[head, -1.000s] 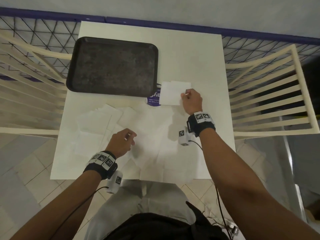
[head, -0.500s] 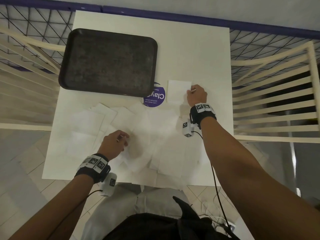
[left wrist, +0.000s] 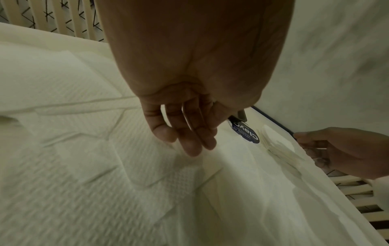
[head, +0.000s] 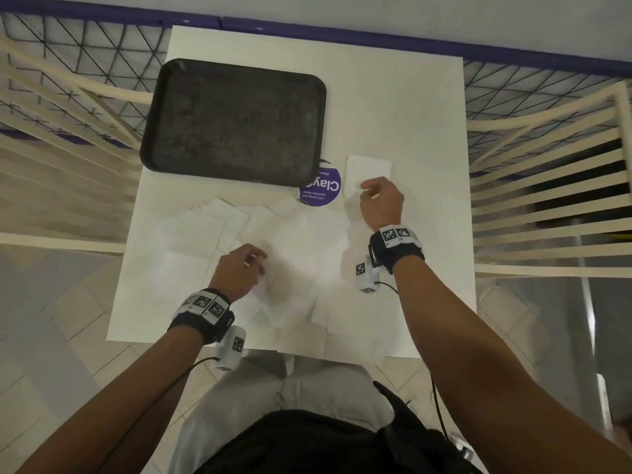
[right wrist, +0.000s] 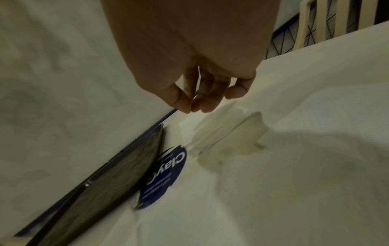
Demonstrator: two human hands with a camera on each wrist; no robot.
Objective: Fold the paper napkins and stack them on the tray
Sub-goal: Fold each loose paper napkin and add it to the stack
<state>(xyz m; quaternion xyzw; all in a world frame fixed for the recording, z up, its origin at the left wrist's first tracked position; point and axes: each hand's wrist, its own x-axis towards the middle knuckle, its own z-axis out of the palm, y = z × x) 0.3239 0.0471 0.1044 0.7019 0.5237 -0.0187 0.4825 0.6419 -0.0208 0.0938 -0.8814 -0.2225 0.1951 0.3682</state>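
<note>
- right hand (head: 380, 200) bends its fingers (right wrist: 195, 101) over the near edge of the folded napkin (head: 368, 172); whether it really pinches the paper, i cannot tell.
- left hand (head: 239, 268) is relaxed, fingertips (left wrist: 189, 146) just above the loose napkins (head: 212, 234), holding nothing.
- the folded napkin lies flat, just right of the purple sticker (head: 321, 189).
- the tray (head: 150, 145) lies to the left and a little farther away, with no napkin on it.
- i judge the right hand, the nearer one, must carry the napkin left.
</note>
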